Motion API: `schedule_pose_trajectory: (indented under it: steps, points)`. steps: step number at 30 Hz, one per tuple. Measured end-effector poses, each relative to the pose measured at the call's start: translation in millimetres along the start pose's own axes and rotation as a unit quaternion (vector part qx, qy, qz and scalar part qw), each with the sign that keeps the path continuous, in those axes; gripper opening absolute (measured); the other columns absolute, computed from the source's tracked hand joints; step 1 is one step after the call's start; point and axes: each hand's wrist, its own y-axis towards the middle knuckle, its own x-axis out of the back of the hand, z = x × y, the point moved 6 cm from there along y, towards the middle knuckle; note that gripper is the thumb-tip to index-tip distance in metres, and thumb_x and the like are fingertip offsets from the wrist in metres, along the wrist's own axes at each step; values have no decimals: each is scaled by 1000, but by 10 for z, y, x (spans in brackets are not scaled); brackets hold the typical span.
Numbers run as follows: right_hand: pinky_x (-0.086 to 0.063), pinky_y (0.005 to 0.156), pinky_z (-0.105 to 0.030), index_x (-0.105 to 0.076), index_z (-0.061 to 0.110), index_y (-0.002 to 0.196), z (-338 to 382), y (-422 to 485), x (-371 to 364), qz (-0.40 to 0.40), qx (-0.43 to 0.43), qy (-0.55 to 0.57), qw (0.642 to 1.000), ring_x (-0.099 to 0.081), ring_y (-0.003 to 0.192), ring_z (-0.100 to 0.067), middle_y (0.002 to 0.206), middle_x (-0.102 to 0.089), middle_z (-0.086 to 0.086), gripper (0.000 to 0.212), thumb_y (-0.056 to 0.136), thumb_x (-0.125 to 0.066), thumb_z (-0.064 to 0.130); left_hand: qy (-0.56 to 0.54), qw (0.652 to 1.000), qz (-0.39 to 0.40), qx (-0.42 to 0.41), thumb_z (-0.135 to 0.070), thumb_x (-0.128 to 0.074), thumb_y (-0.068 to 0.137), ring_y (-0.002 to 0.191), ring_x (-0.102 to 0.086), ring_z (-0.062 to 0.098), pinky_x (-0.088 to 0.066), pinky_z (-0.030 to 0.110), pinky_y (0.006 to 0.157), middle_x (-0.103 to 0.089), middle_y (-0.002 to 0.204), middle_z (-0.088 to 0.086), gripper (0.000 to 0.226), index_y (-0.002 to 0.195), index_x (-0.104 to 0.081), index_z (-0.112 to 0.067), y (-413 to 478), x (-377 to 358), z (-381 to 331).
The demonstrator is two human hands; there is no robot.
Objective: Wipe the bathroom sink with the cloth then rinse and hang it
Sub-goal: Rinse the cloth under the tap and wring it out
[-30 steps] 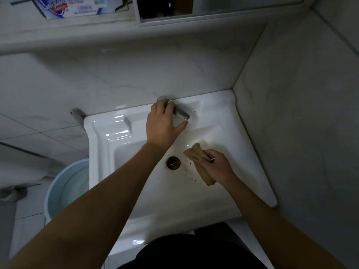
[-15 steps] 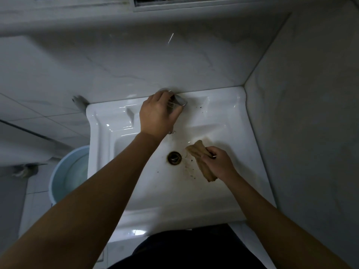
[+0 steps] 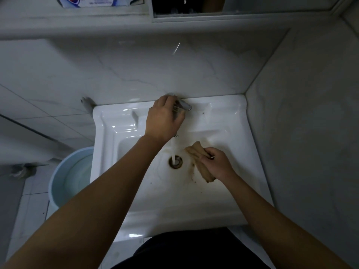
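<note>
The left hand (image 3: 164,118) is closed over the tap lever (image 3: 183,105) at the back rim of the sink (image 3: 229,117), fingers wrapped around the chrome. A stream of water (image 3: 173,149) falls from the spout straight into the drain (image 3: 175,162). The right hand (image 3: 217,165) grips the cloth (image 3: 200,162), a bunched tan rag, and presses it against the basin floor just to the right of the drain. The cloth sits beside the stream, not under it. Brown stains (image 3: 191,171) streak the porcelain around the cloth and toward the drain, and dark specks lie on the rear ledge near the tap. Judged from this layout, wiping is unfinished and rinsing has not begun. Hazards from here: if the lever is opened too far, the stream is likely to strike the drain fitting and splash dirty water over the rim and onto the floor. If the cloth is dragged over the stains while loaded with grime, it may smear residue rather than lift it. If a loose end of the cloth drifts over the drain, it can block the outlet and pool water. A blue bucket (image 3: 58,171) stands on the floor, left of the sink.
</note>
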Motion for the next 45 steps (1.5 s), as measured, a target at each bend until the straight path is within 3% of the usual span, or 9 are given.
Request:
schedule_pose_trajectory:
  steps: [6, 11, 15, 18, 23, 32, 40, 42, 45]
  points:
    - [-55, 81, -41, -71, 18, 93, 20, 98, -76, 7, -2, -2, 1000, -68, 85, -21, 88, -71, -2, 11, 87, -63, 22, -56, 984, -75, 154, -28, -57, 94, 124, -53, 24, -46, 38, 101, -59, 133, 5, 42, 134, -55, -14, -688, 128, 511]
    - [-56, 83, -41, -70, 24, 95, 176, 282, -312, 35, 12, -27, 999, -67, 86, -16, 89, -71, 6, 13, 86, -61, 24, -89, 951, -2, 297, -24, -54, 98, 111, -63, 21, -50, 36, 91, -68, 119, 2, 26, 120, -65, -17, -1233, -102, 944]
    - [-56, 85, -42, -70, 22, 93, 318, 455, -499, 43, 13, -28, 999, -68, 87, -20, 91, -73, 2, 12, 85, -62, 25, -226, 875, 70, 423, -26, -56, 95, 93, -71, 25, -54, 38, 80, -74, 95, 2, 16, 93, -69, -17, -1348, -447, 1146]
    - [-55, 89, -40, -71, 22, 98, 389, 545, -586, 40, 5, -11, 999, -68, 93, -20, 98, -74, 0, 14, 88, -61, 23, -328, 801, 126, 485, -28, -58, 98, 87, -72, 25, -54, 39, 78, -74, 102, 12, 21, 99, -69, -10, -1323, -645, 1085]
    - [-55, 92, -37, -70, 17, 115, 340, 593, -757, 57, -86, 154, 983, -69, 101, -23, 107, -74, -3, 29, 86, -67, 16, -411, 741, 198, 493, -49, -62, 95, 92, -74, 23, -61, 36, 77, -76, 102, 8, 39, 109, -70, -13, -1192, -858, 934]
    - [-56, 79, -40, -71, 8, 110, -7, 620, -982, 38, -150, 259, 953, -68, 88, -27, 103, -73, -15, 22, 91, -59, 5, -419, 735, 125, 518, -7, -64, 87, 83, -66, 29, -56, 40, 75, -71, 92, 14, 9, 95, -69, -8, -1219, -1034, 979]
    - [-56, 75, -38, -71, 13, 117, -291, 643, -1122, 105, -291, 348, 885, -69, 102, -29, 111, -74, -12, 40, 96, -57, 45, -546, 621, 130, 547, -2, -65, 88, 98, -69, 35, -57, 48, 89, -70, 114, 26, 35, 123, -60, 3, -1185, -1166, 945]
    - [-55, 66, -33, -73, 11, 109, -242, 675, -1087, 94, -284, 339, 892, -70, 88, -26, 100, -75, -12, 29, 94, -64, 34, -532, 633, 131, 547, 0, -64, 87, 100, -69, 35, -57, 49, 90, -70, 113, 24, 32, 119, -61, 0, -1177, -1153, 973]
    - [-55, 67, -33, -72, 8, 107, -190, 777, -917, 12, -229, 318, 920, -68, 82, -26, 94, -74, -12, 21, 87, -72, 11, -385, 744, 155, 524, -9, -66, 91, 98, -68, 31, -59, 44, 81, -70, 110, 13, 19, 109, -62, -13, -1181, -1122, 1101]
